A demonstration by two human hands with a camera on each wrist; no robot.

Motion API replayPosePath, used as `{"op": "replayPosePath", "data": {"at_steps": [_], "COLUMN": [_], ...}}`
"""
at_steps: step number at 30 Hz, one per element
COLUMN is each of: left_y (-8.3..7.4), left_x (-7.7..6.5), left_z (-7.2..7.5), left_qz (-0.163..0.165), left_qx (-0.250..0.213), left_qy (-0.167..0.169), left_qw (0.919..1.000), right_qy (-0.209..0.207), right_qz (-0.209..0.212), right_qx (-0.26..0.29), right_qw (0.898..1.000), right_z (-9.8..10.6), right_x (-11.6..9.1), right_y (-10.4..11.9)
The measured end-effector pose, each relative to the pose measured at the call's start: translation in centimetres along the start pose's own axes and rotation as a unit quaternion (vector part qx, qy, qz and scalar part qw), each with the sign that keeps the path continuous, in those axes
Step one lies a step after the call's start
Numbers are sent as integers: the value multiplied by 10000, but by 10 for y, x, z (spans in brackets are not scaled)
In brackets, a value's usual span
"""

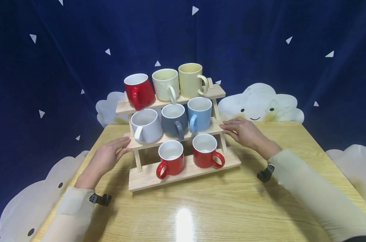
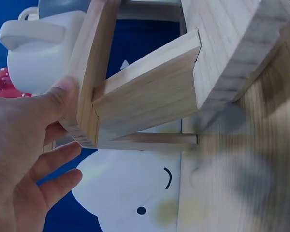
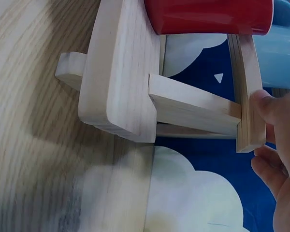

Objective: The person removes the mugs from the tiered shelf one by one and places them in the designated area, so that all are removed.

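A three-tier wooden display rack (image 1: 154, 179) stands at an angle on the table, its left end nearer me. My left hand (image 1: 108, 156) grips the left end of the middle shelf, thumb at the front edge. At the opposite end my right hand (image 1: 244, 132) holds the same shelf, its thumb (image 3: 265, 104) on the front edge. The top tier bears a red mug (image 1: 144, 92), a cream mug (image 1: 164, 88) and a yellow mug (image 1: 189, 82). White (image 1: 151, 129), dark grey (image 1: 172, 122) and light blue (image 1: 202, 117) mugs fill the middle. Two red mugs (image 1: 175, 163) (image 1: 202, 156) sit below.
The wooden table (image 1: 219, 208) extends in front of the rack and to both sides. Behind it hangs a dark blue curtain (image 1: 246, 40) with white triangles. Smiling cloud cut-outs (image 1: 259, 101) line the table's back and side edges.
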State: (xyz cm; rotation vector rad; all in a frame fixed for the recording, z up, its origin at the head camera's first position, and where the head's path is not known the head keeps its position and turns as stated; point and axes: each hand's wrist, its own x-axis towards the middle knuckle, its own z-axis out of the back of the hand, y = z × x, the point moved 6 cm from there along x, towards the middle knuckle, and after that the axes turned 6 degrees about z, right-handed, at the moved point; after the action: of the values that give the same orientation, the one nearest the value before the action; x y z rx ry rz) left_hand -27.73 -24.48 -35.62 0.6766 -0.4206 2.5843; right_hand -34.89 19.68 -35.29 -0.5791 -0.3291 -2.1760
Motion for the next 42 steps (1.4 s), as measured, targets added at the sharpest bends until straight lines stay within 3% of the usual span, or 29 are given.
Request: {"op": "replayPosePath", "data": {"at_steps": [6,12,23,34,38,42], "left_y": [8,14,10,13,13,11], "left_x": [11,19,19,17,15,11], "left_z": [-6,-10,-13,-14,-16,-18], "left_qz": [82,101,671,798,884,1166], "left_qx": [-88,-152,-114,-183,-140,-97], "left_qy": [265,273,317,358,271,-43], "left_qw": [9996,9995,9972,9960,9956,9931], "right_qy": [-21,-40,-243,-72,-59,16], "right_qz": [-138,-192,70,-29,-93,-169], "right_qx": [-119,-268,-207,-129,-91,-113], "right_qw": [9998,9994,9995,9999,9999,9998], "right_z": [1,-1,-2,-6,-7,-6], "right_x": [-2,-3,-4,-3,-3,-3], "right_y": [3,7,2,0,-1,-3]}}
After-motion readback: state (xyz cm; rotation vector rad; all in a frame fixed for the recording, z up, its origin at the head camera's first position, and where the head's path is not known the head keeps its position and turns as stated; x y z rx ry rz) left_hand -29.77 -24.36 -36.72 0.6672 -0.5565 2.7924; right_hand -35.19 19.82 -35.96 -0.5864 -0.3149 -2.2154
